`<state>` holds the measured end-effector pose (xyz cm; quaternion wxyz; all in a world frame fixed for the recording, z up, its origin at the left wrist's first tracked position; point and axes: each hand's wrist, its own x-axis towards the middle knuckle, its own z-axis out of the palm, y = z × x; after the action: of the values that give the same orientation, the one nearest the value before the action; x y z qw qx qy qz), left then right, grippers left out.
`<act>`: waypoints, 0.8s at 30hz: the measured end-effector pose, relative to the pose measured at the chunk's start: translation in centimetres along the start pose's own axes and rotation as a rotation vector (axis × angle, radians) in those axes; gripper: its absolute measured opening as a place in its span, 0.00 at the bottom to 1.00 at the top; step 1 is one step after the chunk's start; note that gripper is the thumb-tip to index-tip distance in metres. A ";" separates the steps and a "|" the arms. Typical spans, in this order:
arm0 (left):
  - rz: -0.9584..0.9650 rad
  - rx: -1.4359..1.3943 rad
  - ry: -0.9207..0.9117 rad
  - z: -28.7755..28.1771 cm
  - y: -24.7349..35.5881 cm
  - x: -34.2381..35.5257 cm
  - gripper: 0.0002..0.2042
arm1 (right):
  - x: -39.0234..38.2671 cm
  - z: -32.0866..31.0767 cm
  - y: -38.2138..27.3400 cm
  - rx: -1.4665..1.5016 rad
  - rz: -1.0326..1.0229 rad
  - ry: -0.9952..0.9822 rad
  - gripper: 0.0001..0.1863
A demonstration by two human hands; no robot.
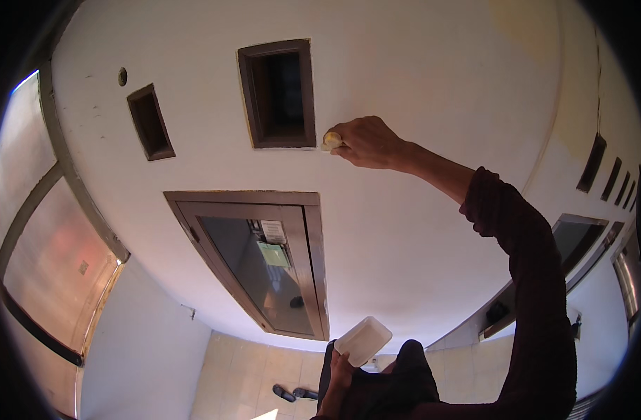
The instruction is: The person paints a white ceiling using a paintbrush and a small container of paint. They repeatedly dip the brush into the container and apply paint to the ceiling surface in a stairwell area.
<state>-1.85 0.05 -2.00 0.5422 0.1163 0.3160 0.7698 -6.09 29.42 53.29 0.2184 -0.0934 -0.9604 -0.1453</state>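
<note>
My right hand (371,143) is raised against the white wall (418,231), closed round a small tool with a rounded, pale yellowish handle end (332,139). Its working end is too hidden to name. The tool is by the lower right corner of a brown-framed wall opening (312,105). Low down, in front of my body, my left hand (340,372) grips a shallow white rectangular tub (364,341) by its near left edge. The tub is tilted, and I cannot tell what is inside it.
Below the opening is a brown-framed glass door (306,262) with papers on the pane. A smaller recess (151,122) lies to the left. Translucent panels (61,259) stand at far left. Dark slippers (284,393) lie on the tiled floor (229,371).
</note>
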 end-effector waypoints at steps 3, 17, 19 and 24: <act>-0.002 0.012 0.017 0.4 0.6 -0.5 0.26 | 3.7 -4.2 2.9 0.022 0.063 0.233 0.16; -0.009 0.013 0.002 -0.6 -0.7 0.5 0.31 | 2.2 -0.9 2.8 -0.542 -0.328 0.511 0.12; 0.002 0.022 0.013 -0.1 -0.3 -0.1 0.31 | -0.1 3.8 1.2 -0.565 -0.378 0.424 0.13; -0.003 0.048 0.002 0.0 -0.2 0.1 0.31 | -5.9 12.7 -2.4 -0.451 -0.376 0.322 0.13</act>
<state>-1.77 0.15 -2.12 0.5403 0.1279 0.3350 0.7612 -6.39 30.56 39.10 0.3106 0.0638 -0.8576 -0.4051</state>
